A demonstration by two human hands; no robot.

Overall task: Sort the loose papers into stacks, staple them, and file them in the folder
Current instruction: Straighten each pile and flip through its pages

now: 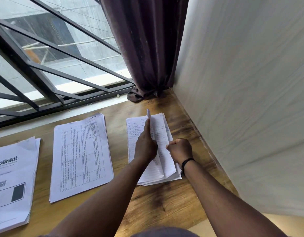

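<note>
Left grip [145,146] holds sheet [148,115] upright; right grip [179,149] pinches handwritten stack [166,161].

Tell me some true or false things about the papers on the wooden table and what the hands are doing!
1. Three separate stacks of paper lie on the brown wooden table. True.
2. The white stack printed with the word blinkit sits nearest the wall. False: it is farthest left; the handwritten lined-paper stack is nearest the pale wall.
3. Both hands are at the handwritten stack. True: the left hand and the right hand are both on it.
4. The middle stack printed with a table is being held. False: no hand touches it.
5. A dark brown curtain hangs in the corner. True.
6. A stapler lies on the table. False: none is in view.
</note>
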